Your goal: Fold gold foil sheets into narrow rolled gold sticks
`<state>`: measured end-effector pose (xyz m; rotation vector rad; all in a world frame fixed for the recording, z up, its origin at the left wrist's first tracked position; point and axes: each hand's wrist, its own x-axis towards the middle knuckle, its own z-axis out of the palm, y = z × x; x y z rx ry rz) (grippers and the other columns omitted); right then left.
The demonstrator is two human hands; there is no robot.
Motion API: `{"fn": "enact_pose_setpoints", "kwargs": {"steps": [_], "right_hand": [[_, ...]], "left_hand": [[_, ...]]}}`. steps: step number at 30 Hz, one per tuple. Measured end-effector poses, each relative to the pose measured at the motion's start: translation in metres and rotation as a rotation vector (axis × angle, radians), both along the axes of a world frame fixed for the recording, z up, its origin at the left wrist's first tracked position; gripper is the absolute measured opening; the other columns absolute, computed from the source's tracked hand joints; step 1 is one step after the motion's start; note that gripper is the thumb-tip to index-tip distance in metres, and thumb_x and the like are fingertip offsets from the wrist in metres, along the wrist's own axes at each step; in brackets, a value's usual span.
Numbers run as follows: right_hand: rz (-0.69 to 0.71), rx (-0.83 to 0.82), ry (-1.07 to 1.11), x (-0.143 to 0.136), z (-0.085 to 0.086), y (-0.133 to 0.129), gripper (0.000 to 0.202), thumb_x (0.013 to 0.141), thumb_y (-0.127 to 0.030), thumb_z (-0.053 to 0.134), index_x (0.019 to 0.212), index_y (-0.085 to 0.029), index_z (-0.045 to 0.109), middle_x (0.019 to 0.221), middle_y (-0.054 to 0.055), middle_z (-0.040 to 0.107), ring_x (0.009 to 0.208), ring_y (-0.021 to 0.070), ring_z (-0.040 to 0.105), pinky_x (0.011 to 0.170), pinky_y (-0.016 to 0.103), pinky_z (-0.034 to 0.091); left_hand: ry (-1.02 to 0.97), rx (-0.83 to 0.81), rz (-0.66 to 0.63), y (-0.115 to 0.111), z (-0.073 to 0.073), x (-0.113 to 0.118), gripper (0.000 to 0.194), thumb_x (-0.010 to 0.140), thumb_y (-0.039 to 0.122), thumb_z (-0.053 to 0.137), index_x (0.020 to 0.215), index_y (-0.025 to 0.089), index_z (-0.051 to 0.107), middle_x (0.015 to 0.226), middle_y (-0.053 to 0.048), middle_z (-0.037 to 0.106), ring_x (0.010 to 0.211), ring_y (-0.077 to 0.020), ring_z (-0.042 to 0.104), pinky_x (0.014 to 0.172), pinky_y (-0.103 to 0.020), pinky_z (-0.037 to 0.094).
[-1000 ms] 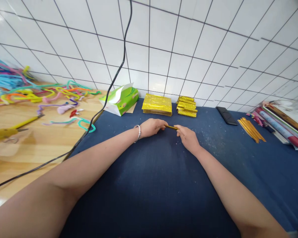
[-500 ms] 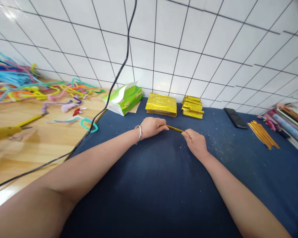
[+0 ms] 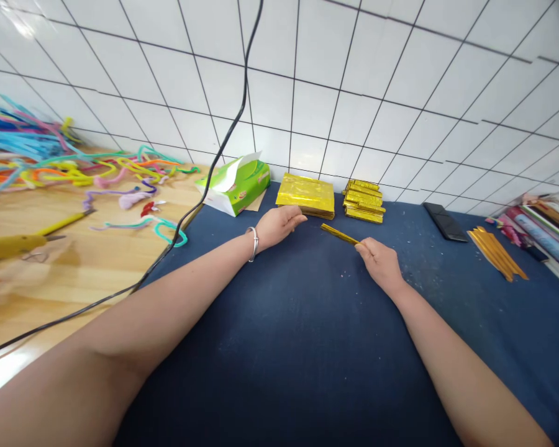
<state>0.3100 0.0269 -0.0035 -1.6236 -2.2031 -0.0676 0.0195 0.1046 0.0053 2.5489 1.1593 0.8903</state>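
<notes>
The right hand (image 3: 381,264) pinches a gold strip (image 3: 340,234) above the bench (image 3: 284,360); the left hand (image 3: 276,228) curls apart, hold unclear; regripping needs its fingers opened.

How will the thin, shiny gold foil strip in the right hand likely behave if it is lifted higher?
The gold strip is probably fairly stiff: held at one end by the right hand, it sticks out straight. It looks narrow, so likely light. Its shiny surface may be slightly slippery.
</notes>
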Motion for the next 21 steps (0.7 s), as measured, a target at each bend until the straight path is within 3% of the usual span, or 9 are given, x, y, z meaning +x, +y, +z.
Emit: {"fn": "enact_pose_setpoints", "kwargs": {"steps": [2,5,8,11,14,17,21], "right_hand": [[0.037,0.014,-0.043,-0.003,0.000,-0.001,0.038,0.095,-0.044,0.030,0.077,-0.020,0.053,0.071,0.001,0.059,0.069,0.0137,0.056,0.063,0.023,0.034],[0.116,0.047,-0.133,-0.013,0.000,-0.006,0.036,0.096,-0.041,0.030,0.082,-0.021,0.057,0.076,0.002,0.062,0.074,0.0145,0.058,0.065,0.024,0.034],[0.138,0.065,-0.160,-0.021,0.001,-0.010,0.036,0.096,-0.039,0.030,0.083,-0.020,0.058,0.075,0.002,0.062,0.072,0.0144,0.057,0.066,0.025,0.035],[0.147,0.080,-0.145,-0.024,0.005,-0.012,0.035,0.096,-0.037,0.032,0.085,-0.019,0.060,0.077,0.003,0.063,0.076,0.0156,0.057,0.069,0.026,0.037],[0.167,0.148,-0.125,-0.031,0.012,-0.015,0.028,0.094,-0.033,0.038,0.099,-0.018,0.061,0.092,0.006,0.065,0.089,0.0191,0.054,0.079,0.030,0.037],[0.186,0.185,-0.175,-0.042,0.016,-0.019,0.027,0.092,-0.030,0.043,0.111,-0.017,0.058,0.101,0.009,0.064,0.094,0.0216,0.052,0.080,0.033,0.035],[0.216,0.188,-0.260,-0.052,0.012,-0.024,0.025,0.094,-0.025,0.039,0.096,-0.016,0.062,0.090,0.008,0.065,0.086,0.0200,0.051,0.075,0.033,0.032]], "left_hand": [[-0.035,0.059,-0.040,-0.005,0.002,0.005,0.033,0.094,0.042,0.037,0.090,0.016,0.057,0.084,-0.004,0.061,0.079,-0.0132,0.056,0.072,-0.025,0.040],[0.071,0.130,-0.199,-0.018,0.004,0.019,0.036,0.089,0.048,0.046,0.106,0.018,0.057,0.102,-0.006,0.062,0.096,-0.0172,0.056,0.083,-0.029,0.039],[0.200,0.111,-0.300,-0.028,0.003,0.028,0.032,0.092,0.044,0.043,0.107,0.020,0.058,0.099,-0.003,0.065,0.093,-0.0157,0.059,0.083,-0.028,0.038],[0.252,0.106,-0.265,-0.030,0.002,0.029,0.028,0.094,0.036,0.039,0.102,0.020,0.061,0.091,-0.002,0.066,0.084,-0.0139,0.060,0.078,-0.027,0.038],[0.266,0.162,-0.188,-0.032,0.002,0.030,0.027,0.094,0.034,0.040,0.096,0.020,0.062,0.085,-0.002,0.066,0.080,-0.0140,0.060,0.075,-0.027,0.038],[0.293,0.247,-0.189,-0.038,0.002,0.037,0.024,0.093,0.032,0.042,0.093,0.019,0.062,0.083,-0.002,0.065,0.078,-0.0141,0.060,0.074,-0.028,0.037],[0.315,0.305,-0.240,-0.048,0.001,0.046,0.020,0.091,0.028,0.044,0.091,0.020,0.062,0.084,-0.002,0.065,0.077,-0.0143,0.059,0.073,-0.029,0.037]]}}
